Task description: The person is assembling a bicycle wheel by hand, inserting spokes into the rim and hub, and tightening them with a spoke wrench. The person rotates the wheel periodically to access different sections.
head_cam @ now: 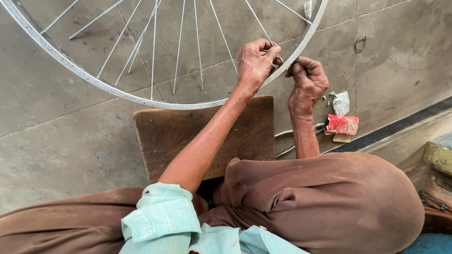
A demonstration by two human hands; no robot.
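- Fingers [270,51] of the left hand [254,63] pinch a spoke [258,21] at the wheel rim [141,99]; the right hand [307,80] curls shut at the rim's outer edge, its contents hidden.
- One wooden stool [207,134] stands under the forearms.
- One red packet [343,124], one clear bag [341,102] and loose small metal bits lie nearby on the concrete floor [56,141].

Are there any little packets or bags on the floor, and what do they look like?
Red packet: flat, crumpled, red with pale markings, on the concrete floor to the right of the right hand.
Clear plastic bag: small, see-through, crinkled, just above the red packet.
Brown card piece: tan, poking out under the red packet.
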